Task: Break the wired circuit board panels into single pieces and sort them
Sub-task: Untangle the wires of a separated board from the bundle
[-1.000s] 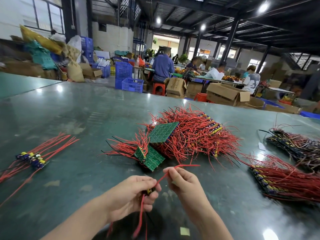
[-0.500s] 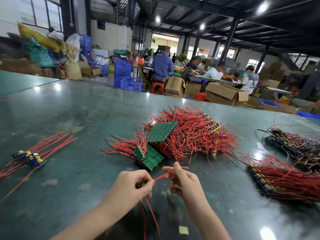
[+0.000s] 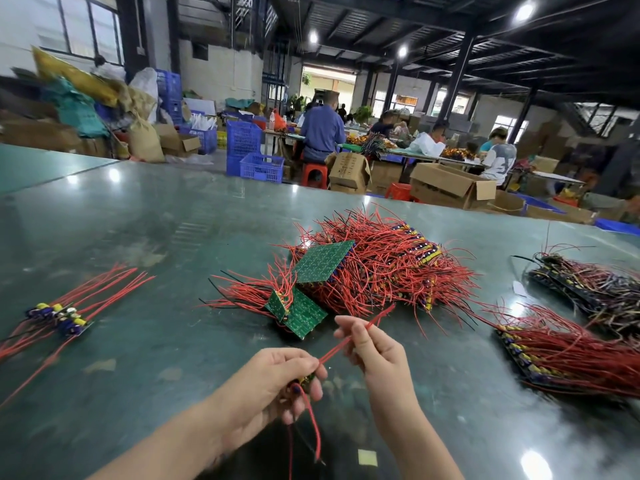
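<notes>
At the bottom centre of the frame, the left hand (image 3: 277,379) curls its fingers around a small single board piece (image 3: 304,380), mostly hidden in the grip, with red leads hanging below. Just right of it, the right hand (image 3: 375,351) pinches a red wire (image 3: 349,344) running from that piece up toward the middle. Beyond, mid-frame on the green table (image 3: 145,216), lies a pile of wired panels (image 3: 374,268) with green boards showing. A small sorted group (image 3: 60,317) sits at the left edge; two more stacks (image 3: 568,351) lie at the right.
</notes>
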Motion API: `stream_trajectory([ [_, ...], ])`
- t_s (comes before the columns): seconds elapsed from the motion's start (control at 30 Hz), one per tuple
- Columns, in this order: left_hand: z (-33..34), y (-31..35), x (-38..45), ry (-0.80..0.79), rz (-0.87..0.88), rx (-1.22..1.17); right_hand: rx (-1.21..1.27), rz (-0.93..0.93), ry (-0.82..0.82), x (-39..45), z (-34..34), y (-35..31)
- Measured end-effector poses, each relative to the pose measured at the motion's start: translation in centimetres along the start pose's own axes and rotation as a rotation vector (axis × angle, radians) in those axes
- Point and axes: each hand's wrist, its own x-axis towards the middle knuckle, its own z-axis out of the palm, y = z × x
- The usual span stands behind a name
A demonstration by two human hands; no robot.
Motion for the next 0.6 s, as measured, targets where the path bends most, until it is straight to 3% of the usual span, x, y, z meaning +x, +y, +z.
stream_trajectory([
  [0.27,0.2,-0.6,-0.2,-0.116,-0.074,-0.029,0.357,0.183,-0.036,0.2,-0.3,0.2],
  [0.37,0.3,-0.5,-0.3,-0.132,-0.082,0.001,0.302,0.179,-0.064,0.2,-0.5,0.1],
  [0.6,0.5,-0.8,-0.4,0.051,0.042,0.287,0.152,0.196,-0.043,0.9,-1.6,-0.3],
])
